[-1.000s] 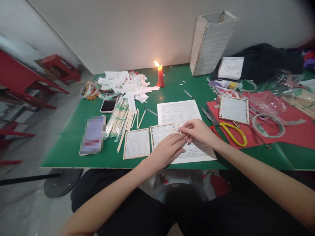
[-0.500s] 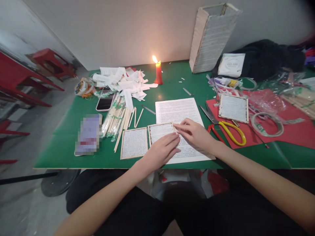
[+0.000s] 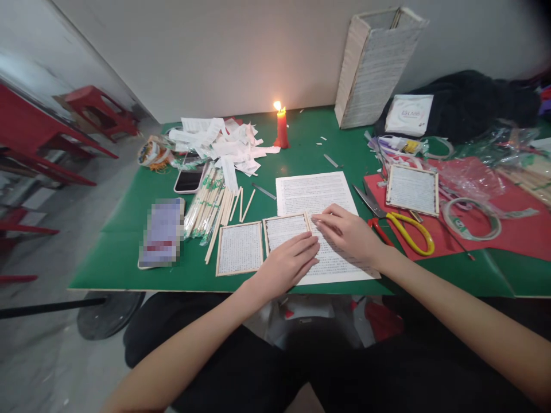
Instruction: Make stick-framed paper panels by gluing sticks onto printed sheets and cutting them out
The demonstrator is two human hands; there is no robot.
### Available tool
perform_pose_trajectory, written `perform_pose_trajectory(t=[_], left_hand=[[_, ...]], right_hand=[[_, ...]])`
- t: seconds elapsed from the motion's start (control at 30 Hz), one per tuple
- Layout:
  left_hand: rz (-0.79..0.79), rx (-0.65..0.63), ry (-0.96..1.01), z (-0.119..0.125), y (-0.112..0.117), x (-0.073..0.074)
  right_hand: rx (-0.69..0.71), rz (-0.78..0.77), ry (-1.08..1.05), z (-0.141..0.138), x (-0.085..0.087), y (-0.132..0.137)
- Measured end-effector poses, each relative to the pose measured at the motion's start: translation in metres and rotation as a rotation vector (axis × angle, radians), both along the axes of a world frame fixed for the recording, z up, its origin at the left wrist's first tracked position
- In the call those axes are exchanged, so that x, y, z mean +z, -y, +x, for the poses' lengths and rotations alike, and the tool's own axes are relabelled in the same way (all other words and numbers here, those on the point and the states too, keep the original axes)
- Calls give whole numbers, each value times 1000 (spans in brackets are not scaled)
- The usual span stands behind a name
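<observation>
Wooden-framed panel [image 3: 284, 230] seemed light, fragile, best taken by its edges; my left hand [image 3: 284, 265] and right hand [image 3: 348, 233] lay open, fingers [image 3: 329, 213] grasping nothing.

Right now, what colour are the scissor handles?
One yellow, one red, on the scissors, seen in the head view.

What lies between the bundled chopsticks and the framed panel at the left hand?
In the head view, a second wood-framed printed panel lies flat there, with loose wooden sticks just above it.
</observation>
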State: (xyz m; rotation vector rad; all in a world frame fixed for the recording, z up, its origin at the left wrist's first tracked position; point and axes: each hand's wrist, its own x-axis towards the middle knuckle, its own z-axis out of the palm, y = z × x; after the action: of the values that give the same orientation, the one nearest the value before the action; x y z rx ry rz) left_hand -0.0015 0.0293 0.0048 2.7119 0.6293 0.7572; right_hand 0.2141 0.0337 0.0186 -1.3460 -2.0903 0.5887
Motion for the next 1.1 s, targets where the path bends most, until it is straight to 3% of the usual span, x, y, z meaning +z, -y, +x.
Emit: perform_pose_trajectory(t=[0.13, 0.23, 0.3, 0.43, 0.53, 0.67, 0.8, 0.9, 1.0, 1.1], left_hand=[[-11, 10, 10, 1, 2, -2], [-28, 6, 10, 2, 2, 0], [-55, -8, -9, 3, 2, 2], [-92, -11, -45, 3, 2, 3], [-73, 17, -84, 2, 3, -1], [-44, 21, -184, 3, 3, -5], [-33, 31, -258, 3, 2, -3], [-29, 21, -186, 2, 3, 0], [-33, 2, -78, 2, 3, 1], [-6, 0, -17, 3, 4, -1]], right_hand=[[23, 73, 26, -12, 9, -15], [48, 81, 18, -38, 20, -42], [32, 5, 37, -64, 27, -62], [-161, -213, 234, -121, 32, -98], [-146, -265, 347, -153, 31, -116], [-113, -325, 389, -172, 32, -125], [-107, -378, 383, -176, 38, -129], [-132, -352, 335, -168, 50, -135], [-163, -306, 216, -137, 69, -133], [-161, -305, 129, -83, 81, -112]])
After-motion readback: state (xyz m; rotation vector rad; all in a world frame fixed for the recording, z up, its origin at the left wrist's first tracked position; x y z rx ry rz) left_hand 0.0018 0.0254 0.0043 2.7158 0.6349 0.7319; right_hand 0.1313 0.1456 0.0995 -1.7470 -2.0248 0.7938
